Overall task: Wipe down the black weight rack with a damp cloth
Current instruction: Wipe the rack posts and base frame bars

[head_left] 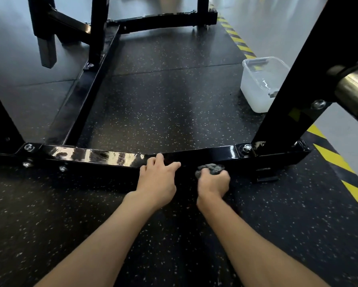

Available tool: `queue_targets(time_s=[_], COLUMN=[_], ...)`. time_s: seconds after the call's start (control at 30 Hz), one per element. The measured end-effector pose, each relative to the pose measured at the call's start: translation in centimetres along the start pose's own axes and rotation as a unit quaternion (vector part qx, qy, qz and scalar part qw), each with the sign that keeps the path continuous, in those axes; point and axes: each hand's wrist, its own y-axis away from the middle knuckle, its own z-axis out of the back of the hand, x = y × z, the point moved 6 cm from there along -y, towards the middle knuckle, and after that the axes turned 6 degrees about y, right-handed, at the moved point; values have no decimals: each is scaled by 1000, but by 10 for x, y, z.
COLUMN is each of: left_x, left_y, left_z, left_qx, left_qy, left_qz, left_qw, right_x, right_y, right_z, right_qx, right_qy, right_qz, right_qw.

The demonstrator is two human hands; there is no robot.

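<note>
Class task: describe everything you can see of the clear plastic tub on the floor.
The clear plastic tub is rectangular, with rounded corners, translucent walls and no lid. It holds some liquid. It stands upright on the speckled rubber floor at the right, near the yellow-and-black stripes; the rack's black upright hides its near right corner.

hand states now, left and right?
Left hand: open, fingers resting on the bar.
Right hand: closed, grips the cloth.

Right hand (213,182) grips cloth (210,169) against rack bar (95,155).
</note>
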Motion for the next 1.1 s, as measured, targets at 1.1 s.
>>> queue_targets(time_s=[1.1], left_x=[-120], left_y=[-37], left_z=[-16], left_qx=[56], left_qy=[3], left_qz=[-63], left_qw=[996], right_x=[8], right_y=[-69], right_z=[49], right_qx=[37], right_qy=[69], right_qz=[84], right_qw=[993])
